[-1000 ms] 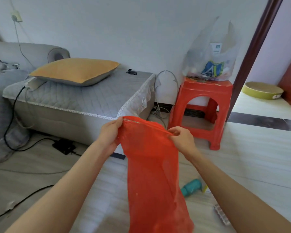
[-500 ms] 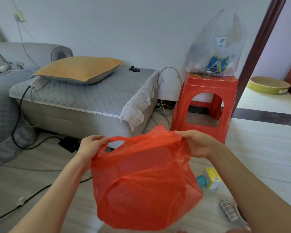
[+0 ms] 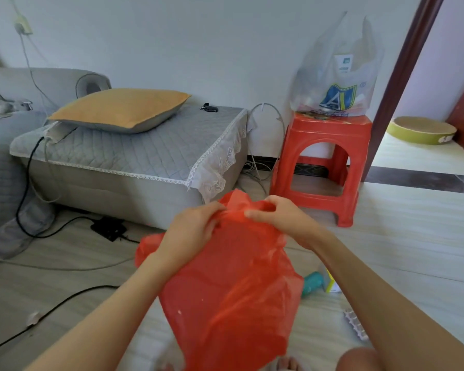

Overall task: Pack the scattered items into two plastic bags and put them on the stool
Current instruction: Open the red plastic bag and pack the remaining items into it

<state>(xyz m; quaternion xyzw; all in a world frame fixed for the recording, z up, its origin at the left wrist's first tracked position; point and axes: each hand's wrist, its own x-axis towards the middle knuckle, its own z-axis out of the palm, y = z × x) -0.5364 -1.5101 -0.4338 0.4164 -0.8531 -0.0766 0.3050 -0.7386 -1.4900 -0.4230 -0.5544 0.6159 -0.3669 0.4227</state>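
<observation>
I hold a red plastic bag [image 3: 231, 295] in front of me, hanging over the floor. My left hand [image 3: 192, 231] grips its top edge on the left and my right hand [image 3: 281, 218] pinches the top edge on the right, the two hands close together. A clear plastic bag [image 3: 338, 84] with a blue logo, holding items, stands on the red stool [image 3: 323, 167] by the wall. On the floor to the right of the red bag lie a teal bottle [image 3: 312, 283], a yellow-white box [image 3: 332, 286] and a blister pack [image 3: 355, 324], each partly hidden by my right arm.
A grey quilted sofa section [image 3: 134, 156] with an orange cushion [image 3: 121, 109] stands to the left. Black cables [image 3: 24, 183] and a power adapter [image 3: 109, 228] lie on the floor. A dark door frame [image 3: 402, 84] and a yellow round tray [image 3: 422, 131] are to the right.
The bag mouth was spread wide between my hands half a second ago; now both hands have come together at the top and the bag hangs bunched and narrower.
</observation>
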